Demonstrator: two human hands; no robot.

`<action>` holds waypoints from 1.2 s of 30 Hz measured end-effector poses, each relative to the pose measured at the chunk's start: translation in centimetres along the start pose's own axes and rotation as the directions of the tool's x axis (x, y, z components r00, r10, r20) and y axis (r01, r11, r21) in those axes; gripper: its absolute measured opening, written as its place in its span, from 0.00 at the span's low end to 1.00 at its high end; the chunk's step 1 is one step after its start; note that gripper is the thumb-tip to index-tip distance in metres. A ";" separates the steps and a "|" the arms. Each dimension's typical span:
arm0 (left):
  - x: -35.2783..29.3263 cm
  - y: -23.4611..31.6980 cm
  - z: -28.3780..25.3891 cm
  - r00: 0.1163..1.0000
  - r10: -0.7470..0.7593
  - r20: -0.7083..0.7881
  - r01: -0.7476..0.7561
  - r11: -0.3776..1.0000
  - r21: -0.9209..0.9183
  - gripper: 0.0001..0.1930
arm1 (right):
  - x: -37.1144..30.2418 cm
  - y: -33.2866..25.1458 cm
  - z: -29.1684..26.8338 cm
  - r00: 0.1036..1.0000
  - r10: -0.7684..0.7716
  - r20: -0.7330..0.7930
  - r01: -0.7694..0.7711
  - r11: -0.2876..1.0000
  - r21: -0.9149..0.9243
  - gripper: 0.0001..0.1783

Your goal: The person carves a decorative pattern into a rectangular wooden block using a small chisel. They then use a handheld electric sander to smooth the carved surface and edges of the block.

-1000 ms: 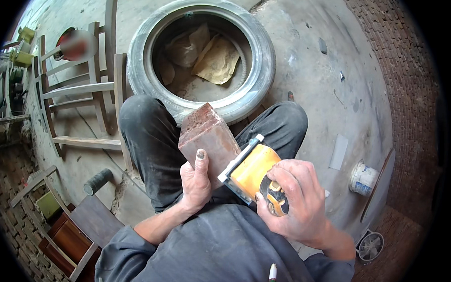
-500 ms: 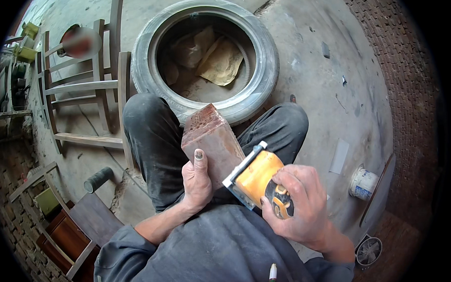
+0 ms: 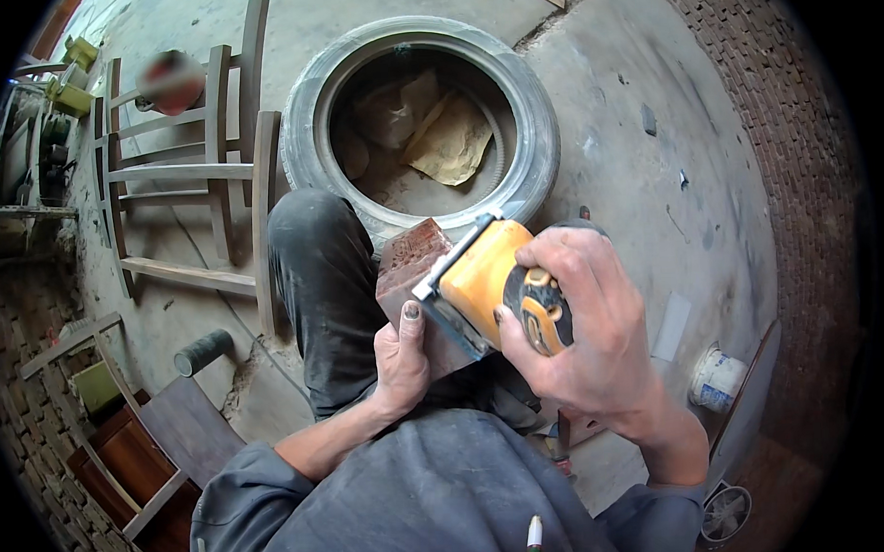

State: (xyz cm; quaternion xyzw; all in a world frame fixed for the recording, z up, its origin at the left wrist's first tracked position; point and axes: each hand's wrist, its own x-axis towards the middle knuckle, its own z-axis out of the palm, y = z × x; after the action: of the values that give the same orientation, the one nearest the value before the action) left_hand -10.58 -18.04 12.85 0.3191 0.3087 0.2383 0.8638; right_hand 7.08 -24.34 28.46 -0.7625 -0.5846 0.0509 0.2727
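A reddish-brown wooden block (image 3: 409, 264) with a carved end stands tilted between my knees. My left hand (image 3: 402, 367) grips its near side, thumb on the face and the other fingers hidden. In my right hand (image 3: 599, 314) is a yellow and black power sander (image 3: 485, 276), held by its dark rounded grip. The sander's flat pad faces the block and overlaps its right part in view; whether the two touch I cannot tell.
A tyre (image 3: 544, 141) lies ahead with crumpled paper inside. Wooden chair frames (image 3: 191, 275) stand at the left, near a dark cylinder (image 3: 202, 351). To the right are a white bucket (image 3: 716, 379) and a small fan (image 3: 726, 512). A marker (image 3: 535, 536) shows at my front.
My right hand has raised the sander up and over the block's face. The block and my left hand sit slightly further right in view, as does the whole scene.
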 end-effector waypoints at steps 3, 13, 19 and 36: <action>0.2 -0.5 -0.2 0.999 0.023 -0.038 -0.022 0.999 0.031 0.30 | -0.1 -0.3 -0.1 1.000 -0.005 0.022 0.006 1.000 -0.021 0.29; 0.6 -2.7 -1.5 0.994 0.084 -0.075 -0.062 0.963 0.262 0.32 | -0.5 -1.4 -0.6 0.997 -0.019 0.077 0.027 0.994 -0.101 0.29; 0.8 -2.4 -1.4 0.994 0.085 -0.074 -0.063 0.962 0.264 0.33 | 0.6 -0.7 -1.3 0.989 -0.094 0.112 0.104 0.991 -0.087 0.27; 2.4 1.9 1.4 0.994 -0.063 -0.089 0.072 0.992 0.102 0.20 | -5.5 -2.6 -2.3 0.990 0.039 0.133 -0.018 0.987 -0.158 0.26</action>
State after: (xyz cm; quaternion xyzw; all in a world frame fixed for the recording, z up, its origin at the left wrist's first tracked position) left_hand -8.39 -15.88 14.11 0.3429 0.3682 0.2056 0.8394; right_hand 4.07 -29.77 30.36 -0.7846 -0.5929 0.0605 0.1708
